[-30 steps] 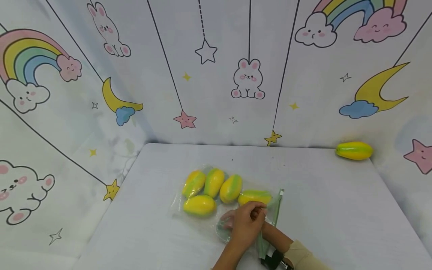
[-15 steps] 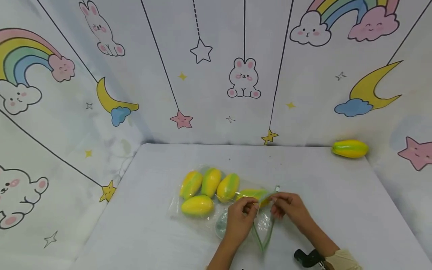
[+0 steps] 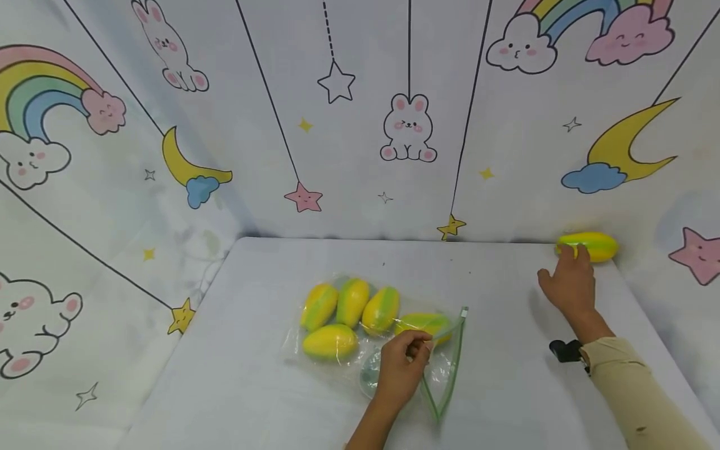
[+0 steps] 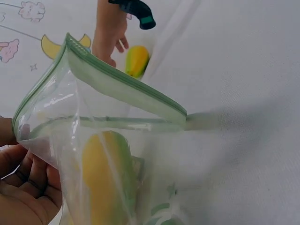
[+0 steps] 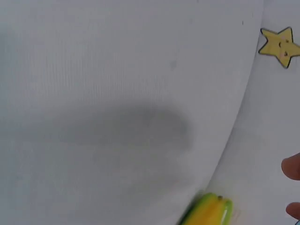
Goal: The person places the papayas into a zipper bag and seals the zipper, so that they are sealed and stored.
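My left hand (image 3: pixel 400 370) pinches the edge of a clear zip bag (image 3: pixel 457 365) with a green zip strip. In the left wrist view the bag's mouth (image 4: pixel 126 89) gapes apart above a yellow-green fruit (image 4: pixel 108 173), papaya-like in shape. Several such fruits (image 3: pixel 329 341) lie inside the bag on the table. At the back right corner, a single papaya-like fruit (image 3: pixel 603 247) lies on its side. My right hand (image 3: pixel 575 289) is over its near side with fingers extended. In the right wrist view the fingertips (image 5: pixel 291 166) appear apart from that fruit (image 5: pixel 209 211).
A white-covered table (image 3: pixel 236 400) spreads beneath, meeting a patterned cloth backdrop (image 3: pixel 360 156) behind. A round greenish patch (image 3: pixel 369 374) on the bag shows beside my left hand. A black device (image 3: pixel 565 351) sits at my right wrist, by a beige sleeve (image 3: pixel 635 387).
My right hand left the bag's edge and moved right and back to the lone fruit. The left hand keeps its pinch on the bag, whose mouth was pulled apart.
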### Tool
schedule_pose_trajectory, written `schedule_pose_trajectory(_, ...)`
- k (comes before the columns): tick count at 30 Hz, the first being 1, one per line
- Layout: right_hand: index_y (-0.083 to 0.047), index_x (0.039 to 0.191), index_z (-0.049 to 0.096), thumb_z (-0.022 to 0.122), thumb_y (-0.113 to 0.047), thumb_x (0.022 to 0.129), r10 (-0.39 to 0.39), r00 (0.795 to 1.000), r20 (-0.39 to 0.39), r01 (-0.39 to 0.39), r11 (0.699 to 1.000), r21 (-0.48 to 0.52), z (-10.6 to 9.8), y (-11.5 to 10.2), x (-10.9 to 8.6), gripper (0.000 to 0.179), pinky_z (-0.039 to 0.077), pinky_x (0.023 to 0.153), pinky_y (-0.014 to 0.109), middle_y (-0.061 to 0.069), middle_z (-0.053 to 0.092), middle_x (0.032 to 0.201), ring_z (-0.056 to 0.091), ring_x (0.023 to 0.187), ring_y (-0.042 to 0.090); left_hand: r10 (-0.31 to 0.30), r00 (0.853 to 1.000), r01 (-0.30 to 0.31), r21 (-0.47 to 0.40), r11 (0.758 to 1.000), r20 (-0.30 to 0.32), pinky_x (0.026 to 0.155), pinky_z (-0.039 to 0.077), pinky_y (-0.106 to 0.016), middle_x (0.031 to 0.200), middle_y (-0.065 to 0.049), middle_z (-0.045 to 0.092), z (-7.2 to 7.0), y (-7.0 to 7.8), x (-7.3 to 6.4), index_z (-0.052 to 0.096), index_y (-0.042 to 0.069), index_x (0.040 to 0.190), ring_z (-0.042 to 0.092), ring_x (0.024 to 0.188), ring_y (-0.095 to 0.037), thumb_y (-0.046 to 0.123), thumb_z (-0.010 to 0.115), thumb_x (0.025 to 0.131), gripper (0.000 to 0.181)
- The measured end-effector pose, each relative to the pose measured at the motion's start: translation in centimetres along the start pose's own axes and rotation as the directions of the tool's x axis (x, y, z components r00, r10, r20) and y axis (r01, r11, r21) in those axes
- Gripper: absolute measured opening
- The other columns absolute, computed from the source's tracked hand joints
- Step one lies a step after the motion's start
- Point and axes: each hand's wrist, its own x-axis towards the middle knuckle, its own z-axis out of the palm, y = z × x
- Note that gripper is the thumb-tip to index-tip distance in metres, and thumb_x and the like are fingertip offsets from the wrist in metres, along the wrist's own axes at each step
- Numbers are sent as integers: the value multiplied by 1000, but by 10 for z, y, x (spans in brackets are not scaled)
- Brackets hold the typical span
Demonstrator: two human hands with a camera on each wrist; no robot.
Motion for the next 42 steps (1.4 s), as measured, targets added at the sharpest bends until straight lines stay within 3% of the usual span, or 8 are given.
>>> schedule_pose_trajectory(8,9,149,5,53,-14,88,31,993,110,-18,993,-119,-7,29,29,81,12,101,80,40,-14,152,-2,134,68,12,1000,-12,4,1000,-16,58,54,-19,78,-18,67,-2,-5,1,68,-6,95,57,62,-4,-8,64,87,9)
schedule_pose_trajectory(14,8,148,9,56,-15,88,12,983,182,23,981,-191,-10,42,37,80,16,99,81,46,-3,147,4,130,70,-6,1000,6,1,1000,-8,58,54,-20,78,-20,67,-3,-4,2,67,-8,95,56,62,-3,-8,64,87,9)
schedule_pose_trajectory(19,0,153,1,57,-14,88,8,969,247,39,982,-185,-15,50,41,87,22,93,83,46,-13,147,12,122,73,1,1000,-1,9,1000,-8,58,54,-20,78,-21,67,-2,-5,4,67,-8,94,57,61,-5,-9,64,87,8)
schedule_pose_trajectory(28,-5,154,-7,61,-21,89,52,912,408,27,982,-186,-15,66,47,95,30,82,84,47,-13,143,23,103,76,-3,1000,3,12,1000,5,59,54,-19,78,-21,66,-3,-3,4,67,-9,94,57,62,-6,-9,63,87,8)
schedule_pose_trajectory(31,2,153,2,60,-21,89,29,922,387,59,975,-214,-16,70,47,89,33,80,82,50,7,138,31,100,74,-16,1000,15,15,1000,9,59,53,-19,79,-22,66,-2,-11,5,67,-9,94,57,63,-6,-8,64,87,8)
schedule_pose_trajectory(36,14,139,30,54,-14,89,11,982,188,33,973,-230,-15,66,47,62,37,79,75,49,34,121,39,96,67,2,1000,-1,48,999,-14,58,53,-18,78,-16,68,2,-37,6,69,-4,95,57,62,-4,-4,65,88,8)
schedule_pose_trajectory(39,16,135,32,49,-13,89,57,991,120,-33,980,-194,-14,61,50,56,33,80,74,51,27,125,33,101,69,24,1000,-24,49,999,-11,59,53,-18,80,-12,69,1,-49,6,71,1,96,58,64,-3,0,67,89,8)
schedule_pose_trajectory(42,8,148,17,47,-17,91,168,963,211,-142,981,-134,-13,58,58,69,29,86,76,52,1,137,20,109,74,41,999,-40,46,998,-10,60,54,-18,81,-9,69,-3,-54,6,72,4,96,59,65,-1,5,67,91,7)
